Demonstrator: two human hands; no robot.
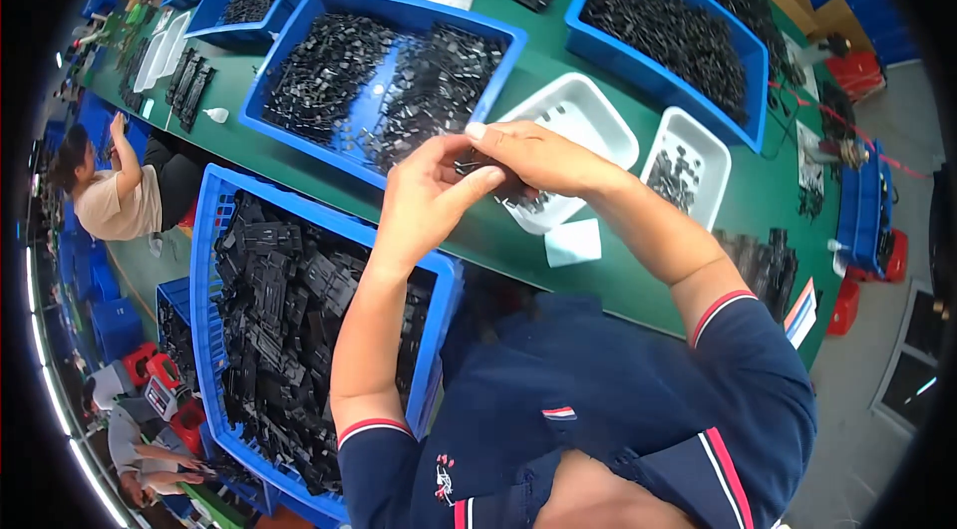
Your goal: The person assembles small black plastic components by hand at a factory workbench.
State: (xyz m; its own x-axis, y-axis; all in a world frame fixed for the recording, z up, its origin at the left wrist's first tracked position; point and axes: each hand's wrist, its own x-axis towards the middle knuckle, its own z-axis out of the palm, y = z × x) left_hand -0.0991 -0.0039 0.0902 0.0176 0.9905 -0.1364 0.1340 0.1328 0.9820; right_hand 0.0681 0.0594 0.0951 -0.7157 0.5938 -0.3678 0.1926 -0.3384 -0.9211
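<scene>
Over the table's near edge, my left hand [424, 195] and my right hand [533, 155] meet. Both are closed around a small dark plastic part [510, 186], mostly hidden by the fingers. Right under them is a white tray [620, 130] with a few small pieces in it. Just beyond my left hand stands a blue bin [319, 152] of small black parts, some with a metallic shine. A second white tray [720, 170], holding small dark and silvery pieces, lies beside my right forearm.
A white square [573, 243] lies near the green table's edge. A blue crate [204, 300] of flat black plastic parts stands left of me. Another blue bin [670, 80] of black parts is at the back right. A co-worker [125, 190] sits at the far left.
</scene>
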